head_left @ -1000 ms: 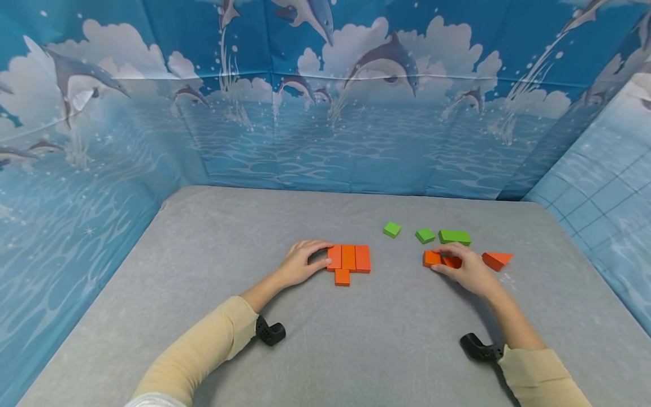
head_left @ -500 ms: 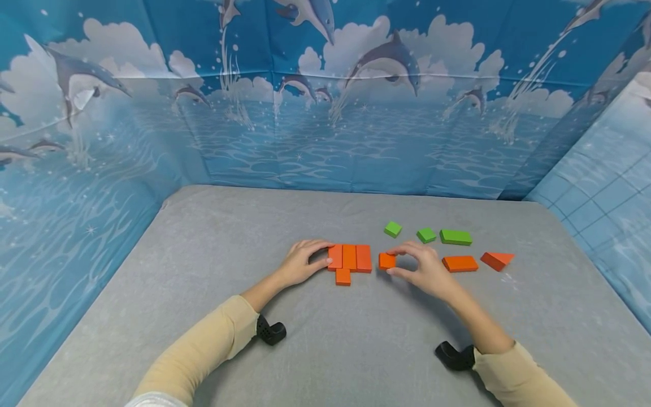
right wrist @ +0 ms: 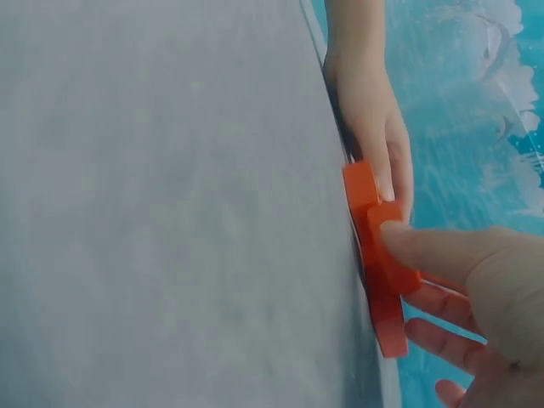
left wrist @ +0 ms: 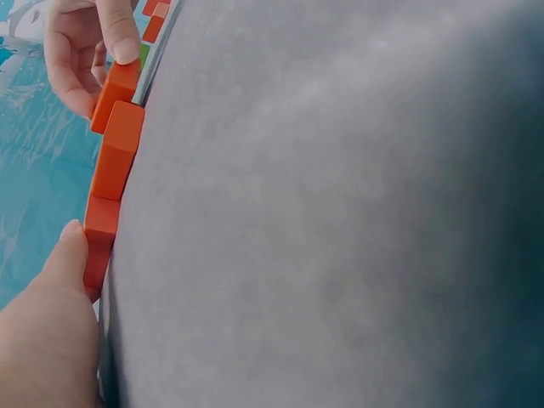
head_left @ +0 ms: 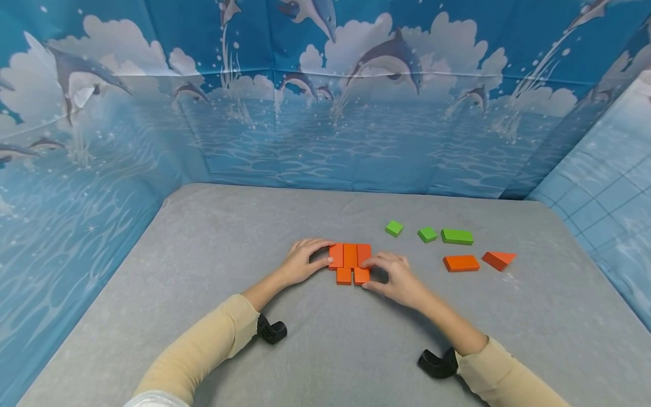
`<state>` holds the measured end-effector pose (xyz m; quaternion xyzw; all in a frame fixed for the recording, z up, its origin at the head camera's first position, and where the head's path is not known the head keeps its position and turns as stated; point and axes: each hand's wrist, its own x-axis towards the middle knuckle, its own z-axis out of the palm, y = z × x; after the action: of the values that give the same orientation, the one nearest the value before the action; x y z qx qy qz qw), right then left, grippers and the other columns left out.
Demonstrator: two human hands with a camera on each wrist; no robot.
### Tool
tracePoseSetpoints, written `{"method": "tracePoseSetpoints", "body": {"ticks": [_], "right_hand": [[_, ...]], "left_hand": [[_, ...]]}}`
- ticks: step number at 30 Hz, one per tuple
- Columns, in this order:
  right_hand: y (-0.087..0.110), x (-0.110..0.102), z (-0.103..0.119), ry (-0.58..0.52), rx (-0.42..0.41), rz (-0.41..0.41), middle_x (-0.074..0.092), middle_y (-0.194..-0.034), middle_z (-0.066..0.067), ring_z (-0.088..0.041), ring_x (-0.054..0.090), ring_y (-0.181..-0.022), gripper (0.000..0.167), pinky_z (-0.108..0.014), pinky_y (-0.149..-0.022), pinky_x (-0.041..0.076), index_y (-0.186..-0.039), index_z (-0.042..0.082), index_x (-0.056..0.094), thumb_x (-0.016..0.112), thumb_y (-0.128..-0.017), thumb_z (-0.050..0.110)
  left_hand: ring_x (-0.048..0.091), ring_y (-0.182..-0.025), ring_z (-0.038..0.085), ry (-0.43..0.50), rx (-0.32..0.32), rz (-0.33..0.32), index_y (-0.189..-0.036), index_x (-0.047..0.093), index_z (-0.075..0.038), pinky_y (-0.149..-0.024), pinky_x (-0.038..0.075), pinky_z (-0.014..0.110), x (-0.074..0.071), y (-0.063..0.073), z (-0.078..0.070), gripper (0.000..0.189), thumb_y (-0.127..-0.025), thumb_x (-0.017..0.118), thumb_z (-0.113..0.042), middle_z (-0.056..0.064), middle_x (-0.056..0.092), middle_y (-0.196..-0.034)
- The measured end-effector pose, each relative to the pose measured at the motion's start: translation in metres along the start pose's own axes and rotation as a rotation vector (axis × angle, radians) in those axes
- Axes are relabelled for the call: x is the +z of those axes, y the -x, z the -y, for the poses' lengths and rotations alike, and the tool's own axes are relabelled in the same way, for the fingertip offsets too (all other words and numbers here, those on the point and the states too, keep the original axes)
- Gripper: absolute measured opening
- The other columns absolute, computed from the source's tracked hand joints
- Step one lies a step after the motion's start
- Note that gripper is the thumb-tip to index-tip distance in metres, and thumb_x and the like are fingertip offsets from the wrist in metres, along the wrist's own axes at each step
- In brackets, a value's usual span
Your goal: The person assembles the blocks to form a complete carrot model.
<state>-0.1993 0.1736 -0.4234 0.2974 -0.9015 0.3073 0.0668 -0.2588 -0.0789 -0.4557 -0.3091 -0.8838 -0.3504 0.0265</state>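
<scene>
Three orange rectangular blocks (head_left: 350,255) lie side by side in the head view, with a small orange block (head_left: 343,276) against their near side. My left hand (head_left: 300,263) holds the leftmost rectangular block, thumb on its left side and index finger by its far edge. With thumb and fingers, my right hand (head_left: 399,280) pinches a second small orange block (head_left: 361,276) near the front of the rightmost rectangle. A narrow gap separates the two small blocks. In the right wrist view, my right thumb lies on the held block (right wrist: 391,242); whether it rests on the table is unclear.
To the right lie a loose orange block (head_left: 461,263) and an orange triangular block (head_left: 499,260). Behind them are a long green block (head_left: 456,236) and two small green blocks (head_left: 428,234). A dolphin-print curtain (head_left: 315,147) borders the grey table (head_left: 229,220).
My right hand has picked up the small orange block at the right and carried it left to the front of the group, uncovering the loose orange block. My left hand has stayed in place.
</scene>
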Motion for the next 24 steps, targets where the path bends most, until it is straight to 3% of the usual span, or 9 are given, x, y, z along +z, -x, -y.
{"method": "tracePoseSetpoints", "body": {"ticks": [9, 24], "right_hand": [[0.000, 0.005, 0.003, 0.049, 0.022, 0.000, 0.060, -0.100, -0.002, -0.023, 0.052, -0.100, 0.034, -0.052, -0.091, 0.027, -0.103, 0.010, 0.066, 0.078, -0.073, 0.020], [0.000, 0.012, 0.002, 0.126, -0.013, -0.044, 0.059, -0.101, -0.001, -0.021, 0.049, -0.095, 0.032, -0.048, -0.085, 0.030, -0.100, 0.010, 0.066, 0.078, -0.073, 0.019]], "left_hand": [[0.041, -0.123, 0.022, -0.002, -0.004, -0.001, -0.129, 0.054, -0.016, -0.105, 0.019, 0.048, 0.002, -0.001, 0.002, 0.043, -0.089, 0.059, -0.032, 0.002, 0.052, -0.130], [0.041, -0.123, 0.022, -0.015, -0.005, 0.001, -0.128, 0.054, -0.017, -0.105, 0.020, 0.047, 0.001, -0.001, 0.000, 0.042, -0.089, 0.059, -0.033, 0.002, 0.052, -0.130]]}}
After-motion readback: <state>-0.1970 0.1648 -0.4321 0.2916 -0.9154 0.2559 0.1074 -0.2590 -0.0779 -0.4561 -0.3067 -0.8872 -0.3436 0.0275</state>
